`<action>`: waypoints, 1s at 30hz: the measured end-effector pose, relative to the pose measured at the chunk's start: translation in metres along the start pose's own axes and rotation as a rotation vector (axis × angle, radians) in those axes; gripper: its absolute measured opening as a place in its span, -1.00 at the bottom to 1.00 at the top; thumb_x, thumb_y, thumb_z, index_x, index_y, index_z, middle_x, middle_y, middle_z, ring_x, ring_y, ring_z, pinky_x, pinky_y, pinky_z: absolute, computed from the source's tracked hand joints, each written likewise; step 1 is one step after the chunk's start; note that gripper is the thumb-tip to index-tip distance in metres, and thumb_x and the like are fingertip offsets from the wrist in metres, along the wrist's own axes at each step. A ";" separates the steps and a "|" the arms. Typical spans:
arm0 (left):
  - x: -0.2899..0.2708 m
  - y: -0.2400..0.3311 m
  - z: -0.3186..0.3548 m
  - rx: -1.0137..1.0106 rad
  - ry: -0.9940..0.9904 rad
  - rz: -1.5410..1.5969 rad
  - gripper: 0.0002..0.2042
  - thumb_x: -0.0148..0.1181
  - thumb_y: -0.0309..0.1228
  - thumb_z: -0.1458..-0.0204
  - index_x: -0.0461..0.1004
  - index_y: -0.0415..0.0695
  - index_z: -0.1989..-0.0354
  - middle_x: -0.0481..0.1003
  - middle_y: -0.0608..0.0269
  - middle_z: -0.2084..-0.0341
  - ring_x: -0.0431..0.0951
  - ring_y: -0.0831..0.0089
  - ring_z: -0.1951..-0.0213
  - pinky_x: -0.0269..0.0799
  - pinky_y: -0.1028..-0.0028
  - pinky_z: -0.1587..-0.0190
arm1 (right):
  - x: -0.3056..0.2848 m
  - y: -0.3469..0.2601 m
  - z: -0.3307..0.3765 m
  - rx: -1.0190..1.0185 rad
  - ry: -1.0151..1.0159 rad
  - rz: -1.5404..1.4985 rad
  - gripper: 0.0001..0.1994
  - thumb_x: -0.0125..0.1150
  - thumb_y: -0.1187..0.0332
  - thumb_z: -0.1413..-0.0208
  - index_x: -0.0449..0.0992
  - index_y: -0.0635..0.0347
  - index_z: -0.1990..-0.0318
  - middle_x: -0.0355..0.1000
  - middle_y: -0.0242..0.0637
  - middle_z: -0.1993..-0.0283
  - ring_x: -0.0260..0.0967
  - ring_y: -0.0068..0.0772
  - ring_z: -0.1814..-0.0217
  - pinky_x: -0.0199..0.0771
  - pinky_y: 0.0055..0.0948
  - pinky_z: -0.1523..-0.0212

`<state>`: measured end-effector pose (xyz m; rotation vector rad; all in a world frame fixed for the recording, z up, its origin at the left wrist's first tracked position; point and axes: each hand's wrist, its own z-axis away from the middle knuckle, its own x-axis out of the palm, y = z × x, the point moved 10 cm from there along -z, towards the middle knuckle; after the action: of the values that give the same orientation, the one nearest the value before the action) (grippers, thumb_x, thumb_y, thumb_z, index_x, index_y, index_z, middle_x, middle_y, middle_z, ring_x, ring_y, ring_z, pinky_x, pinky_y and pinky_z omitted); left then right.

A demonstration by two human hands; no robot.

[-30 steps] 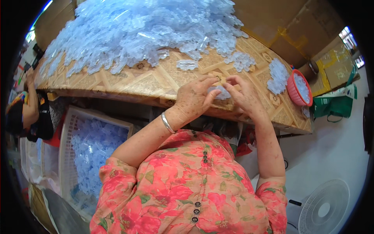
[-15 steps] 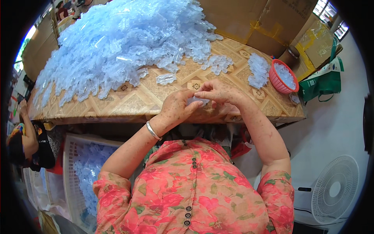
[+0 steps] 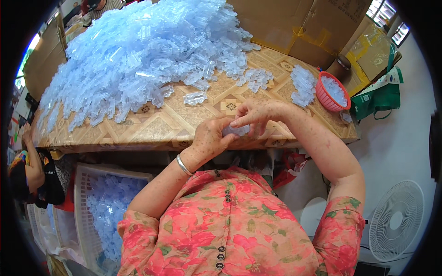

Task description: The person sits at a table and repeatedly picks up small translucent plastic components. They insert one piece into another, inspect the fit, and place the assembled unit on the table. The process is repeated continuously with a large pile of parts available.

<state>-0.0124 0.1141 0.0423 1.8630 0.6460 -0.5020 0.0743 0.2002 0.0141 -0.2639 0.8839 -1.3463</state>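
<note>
My left hand (image 3: 212, 136), with a silver bangle at the wrist, grips a small clear plastic piece (image 3: 237, 130) above the table's near edge. Bent over from the right, my right hand (image 3: 260, 115) pinches at the same piece with thumb and fingers; the fingers partly hide it. Just beyond my left hand lies a single flat clear piece (image 3: 195, 98) on the tabletop. Farther back is a large heap of bluish clear plastic pieces (image 3: 142, 64). Small rounded clear pieces (image 3: 256, 79) are spread beside the heap, and a longer batch of clear pieces (image 3: 303, 86) lies right of them.
A red basket (image 3: 326, 98) of clear pieces stands at the table's right end, near a green bag (image 3: 377, 101). Cardboard boxes (image 3: 294, 27) line the back. Below left is a white crate (image 3: 83, 207) of pieces; a white fan (image 3: 396, 221) is at lower right. Another person's arm (image 3: 32, 156) shows far left.
My right elbow has swung outward to the right, and both hands sit slightly lower relative to the table. The clear piece is still between them. The whole view has shifted a little.
</note>
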 end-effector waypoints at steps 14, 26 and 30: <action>-0.010 0.008 -0.005 0.136 0.105 0.054 -0.69 0.39 -0.46 0.17 0.56 -0.13 0.19 0.58 0.09 0.22 0.62 0.03 0.20 0.56 0.21 0.19 | -0.005 -0.001 -0.003 0.147 -0.065 -0.013 -0.51 0.47 0.00 -0.05 0.46 0.21 0.13 0.54 -0.22 0.20 0.62 -0.33 0.25 0.65 -0.40 0.48; -0.005 -0.002 -0.007 0.052 0.034 0.152 -0.68 0.45 -0.43 0.16 0.55 -0.12 0.19 0.47 0.15 0.37 0.58 0.15 0.37 0.48 0.28 0.36 | 0.002 -0.010 -0.015 0.089 -0.063 0.084 -0.54 0.48 0.08 -0.02 0.47 0.30 0.19 0.48 -0.25 0.32 0.51 -0.44 0.35 0.56 -0.45 0.58; -0.004 -0.005 -0.012 0.036 0.021 0.158 -0.68 0.44 -0.43 0.16 0.55 -0.12 0.18 0.48 0.13 0.37 0.58 0.13 0.38 0.48 0.26 0.36 | 0.000 0.003 -0.023 0.075 -0.091 -0.047 -0.53 0.53 0.07 0.02 0.47 0.29 0.24 0.47 -0.30 0.31 0.49 -0.48 0.26 0.53 -0.41 0.42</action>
<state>-0.0181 0.1261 0.0454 1.9371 0.5018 -0.3939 0.0610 0.2081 -0.0028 -0.2870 0.7542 -1.3971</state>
